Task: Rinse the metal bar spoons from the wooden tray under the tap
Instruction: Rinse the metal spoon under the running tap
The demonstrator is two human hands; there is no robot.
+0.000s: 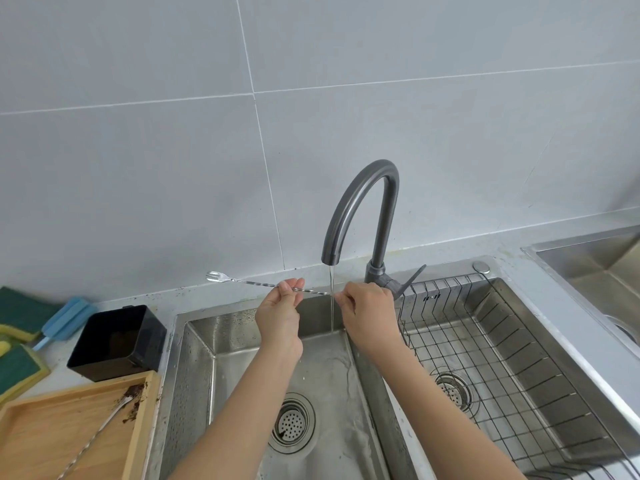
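Head view looks down on a steel sink with a dark gooseneck tap at its back edge, a thin stream of water falling from the spout. Just left of the stream, the left hand pinches the twisted shaft of a metal bar spoon between thumb and fingertips; the spoon lies nearly level, its small forked end pointing away from the tap. Just right of the stream, the right hand has its fingers curled at the spoon's other end, right where the water falls; whether they actually grip that end I cannot tell. Further left of the tap, on the counter, a wooden tray holds a second bar spoon with dark brown grime around its bowl. A black container stands behind the tray. Right of the tap, a wire rack sits in the second basin.
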